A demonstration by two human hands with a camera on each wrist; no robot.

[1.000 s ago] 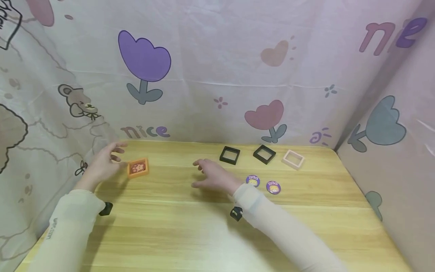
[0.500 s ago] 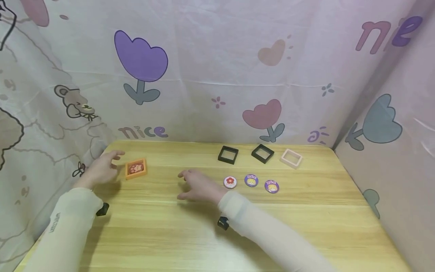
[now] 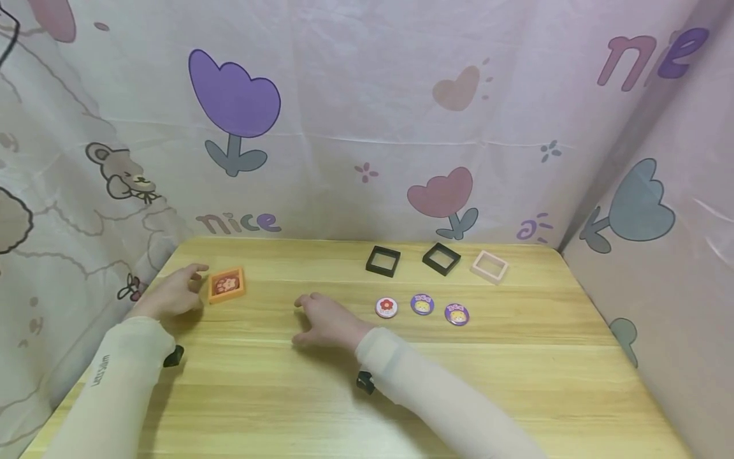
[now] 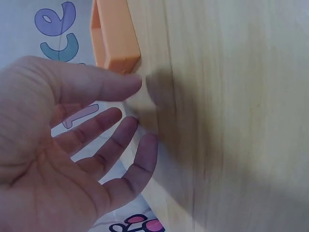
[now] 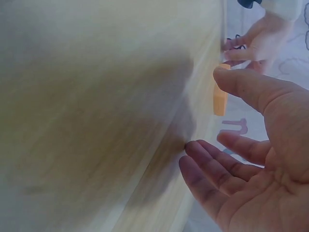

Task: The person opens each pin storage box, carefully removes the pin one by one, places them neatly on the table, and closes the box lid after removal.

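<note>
An orange square frame [image 3: 226,297] with a red badge inside lies at the table's left. Just left of it hovers my left hand [image 3: 172,293], fingers loosely bent and holding nothing. In the left wrist view, the thumb is close to a corner of the orange frame [image 4: 124,43]. My right hand [image 3: 331,324] is over the middle of the table with spread, relaxed fingers and nothing in them. To its right is a white round badge [image 3: 387,308] with a red flower. Two purple badges [image 3: 422,305] with a yellow animal picture sit further right.
Along the back of the wooden table [image 3: 275,395] lie two black square frames [image 3: 380,272] and a pale pink frame [image 3: 485,276]. Patterned curtains [image 3: 344,95] enclose the table at the back and sides.
My right hand has moved left and slightly down, uncovering the flower badge. The left hand stays beside the orange frame. The view has shifted slightly.
</note>
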